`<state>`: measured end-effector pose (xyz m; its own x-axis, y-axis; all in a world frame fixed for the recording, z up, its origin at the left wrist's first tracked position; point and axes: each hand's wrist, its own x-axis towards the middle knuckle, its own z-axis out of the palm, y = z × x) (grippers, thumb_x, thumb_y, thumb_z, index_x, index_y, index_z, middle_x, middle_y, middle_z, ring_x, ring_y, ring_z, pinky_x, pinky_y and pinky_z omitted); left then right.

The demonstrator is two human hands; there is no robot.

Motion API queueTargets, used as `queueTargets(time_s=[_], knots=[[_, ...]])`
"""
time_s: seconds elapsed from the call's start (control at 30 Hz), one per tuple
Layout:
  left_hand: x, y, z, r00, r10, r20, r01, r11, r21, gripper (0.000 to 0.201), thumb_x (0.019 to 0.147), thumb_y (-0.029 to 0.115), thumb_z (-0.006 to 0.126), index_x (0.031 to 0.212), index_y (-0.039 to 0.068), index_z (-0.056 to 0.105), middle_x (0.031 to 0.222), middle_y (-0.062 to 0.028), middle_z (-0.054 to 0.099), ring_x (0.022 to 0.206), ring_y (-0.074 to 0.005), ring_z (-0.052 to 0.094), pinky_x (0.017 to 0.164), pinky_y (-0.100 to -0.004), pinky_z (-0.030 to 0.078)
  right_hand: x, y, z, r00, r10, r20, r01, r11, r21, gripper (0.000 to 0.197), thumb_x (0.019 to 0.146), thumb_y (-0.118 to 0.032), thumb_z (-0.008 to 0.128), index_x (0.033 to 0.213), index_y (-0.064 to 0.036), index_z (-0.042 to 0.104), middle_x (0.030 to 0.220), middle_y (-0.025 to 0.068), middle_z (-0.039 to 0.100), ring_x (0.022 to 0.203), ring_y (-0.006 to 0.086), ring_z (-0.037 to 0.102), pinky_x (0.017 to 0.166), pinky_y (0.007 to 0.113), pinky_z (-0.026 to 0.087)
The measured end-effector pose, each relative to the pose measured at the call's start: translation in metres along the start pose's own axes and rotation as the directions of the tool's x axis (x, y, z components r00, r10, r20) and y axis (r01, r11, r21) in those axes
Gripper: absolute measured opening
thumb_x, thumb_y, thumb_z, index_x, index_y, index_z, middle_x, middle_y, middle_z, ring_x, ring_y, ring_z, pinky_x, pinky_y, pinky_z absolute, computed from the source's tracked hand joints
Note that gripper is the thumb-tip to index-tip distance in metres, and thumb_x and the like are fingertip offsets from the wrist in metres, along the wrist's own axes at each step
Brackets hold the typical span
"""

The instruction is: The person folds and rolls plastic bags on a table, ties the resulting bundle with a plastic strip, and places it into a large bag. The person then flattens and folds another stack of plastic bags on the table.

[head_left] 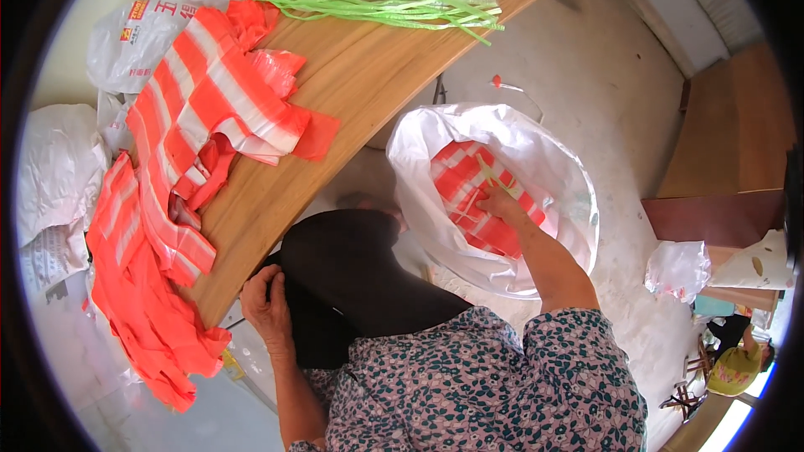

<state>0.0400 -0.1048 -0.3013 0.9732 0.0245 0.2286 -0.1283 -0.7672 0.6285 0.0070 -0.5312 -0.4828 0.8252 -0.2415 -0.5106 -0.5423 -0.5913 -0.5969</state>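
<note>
My right hand (500, 202) reaches down into a large white sack (578, 192). Its fingers are closed at a flat bundle of red-and-white striped plastic bags (456, 169) lying inside. A yellow-green strip (488, 171) shows on the bundle just above the fingers; whether it is tied there I cannot tell. My left hand (266, 305) is beside the table's near edge, against my black trousers, with its fingers curled; what they hold, if anything, is hidden. More striped plastic bags (188, 84) lie crumpled on the wooden table (368, 75), and another red heap (142, 293) hangs past its left end.
Light green strips (394, 8) lie along the table's far side. White plastic bags (126, 46) and a white sack (59, 167) are at the left. Brown wooden furniture (720, 151) stands on the right, near a clear bag (678, 269). Another person (737, 368) is at the far right.
</note>
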Motion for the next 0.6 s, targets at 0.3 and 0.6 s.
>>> queueTargets(time_s=[0.3, 0.6], knots=[[0.002, -0.001, 0.003, 0.996, 0.083, -0.024, -0.082, 0.996, 0.041, 0.010, 0.077, 0.003, 0.067, 0.087, 0.006, 0.066, 0.083, -0.0089, 0.064, 0.082, -0.0259, 0.060, 0.079, -0.0328, 0.043, 0.016, 0.022, 0.011, 0.993, 0.117, 0.027, -0.118, 0.991, 0.059, 0.030, 0.078, -0.019, 0.066, 0.101, 0.0004, 0.064, 0.093, 0.0190, 0.066, 0.085, 0.0292, 0.064, 0.075, 0.036, 0.049], [0.001, -0.004, 0.004, 0.992, 0.129, -0.018, -0.127, 0.988, 0.089, 0.012, 0.075, 0.002, 0.068, 0.087, 0.006, 0.066, 0.082, -0.0096, 0.064, 0.081, -0.0273, 0.060, 0.079, -0.0342, 0.043, 0.009, 0.028, 0.036, 0.992, -0.034, -0.119, 0.023, 0.996, -0.085, 0.032, 0.080, -0.021, 0.065, 0.104, -0.0009, 0.065, 0.102, 0.0209, 0.065, 0.098, 0.0343, 0.061, 0.088, 0.038, 0.048]])
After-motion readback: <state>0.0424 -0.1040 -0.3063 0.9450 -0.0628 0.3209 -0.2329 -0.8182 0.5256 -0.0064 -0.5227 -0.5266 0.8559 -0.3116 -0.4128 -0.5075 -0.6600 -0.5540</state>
